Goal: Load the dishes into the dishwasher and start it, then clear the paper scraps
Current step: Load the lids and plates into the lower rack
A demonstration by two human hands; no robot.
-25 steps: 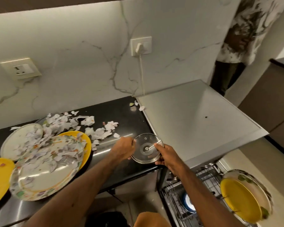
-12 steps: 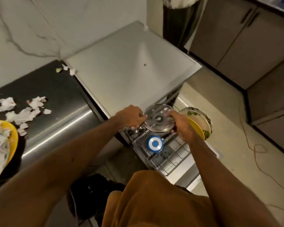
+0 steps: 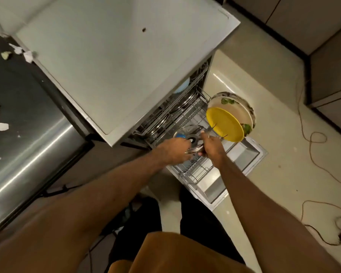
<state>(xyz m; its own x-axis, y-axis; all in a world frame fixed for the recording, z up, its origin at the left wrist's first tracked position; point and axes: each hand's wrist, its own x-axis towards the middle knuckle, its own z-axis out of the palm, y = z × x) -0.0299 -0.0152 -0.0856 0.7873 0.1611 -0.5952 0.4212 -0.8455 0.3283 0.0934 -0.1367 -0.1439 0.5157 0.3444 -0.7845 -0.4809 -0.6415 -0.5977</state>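
- Far left: dark desk (image 3: 18,91) with a brushed steel front. Torn white paper scraps (image 3: 2,126) lie at its left edge; a few more sit at its back corner, against the side of the dishwasher.
- Left of centre: grey flat-topped dishwasher (image 3: 116,56), just beside the desk. One small dark speck on its top.
- Below that top: upper wire rack (image 3: 177,107), partly out. A pale blue dish (image 3: 182,86) sits in it, mostly hidden.
- Centre: left hand (image 3: 173,152), fingers curled round the lower left rim of a round clear glass lid (image 3: 185,130) with a metal rim and dark knob.
- The glass lid is tilted and held over the lower wire rack (image 3: 195,174), which is pulled out above the open steel door (image 3: 246,156). Contact between lid and rack: cannot tell.
- Just right of the lid: right hand (image 3: 212,146), pinching the lid's right rim between thumb and curled fingers. Both hands carry the lid; they are close together, almost touching.
- Right of the hands: round yellow plate (image 3: 224,125), on edge at the rack's far end. Behind and touching it, a larger cream plate (image 3: 236,107) with a green leaf print.
- Far right: pale floor (image 3: 283,184) with a thin brown cable (image 3: 313,138) looping across it; brown cabinet fronts (image 3: 323,20) at top right.
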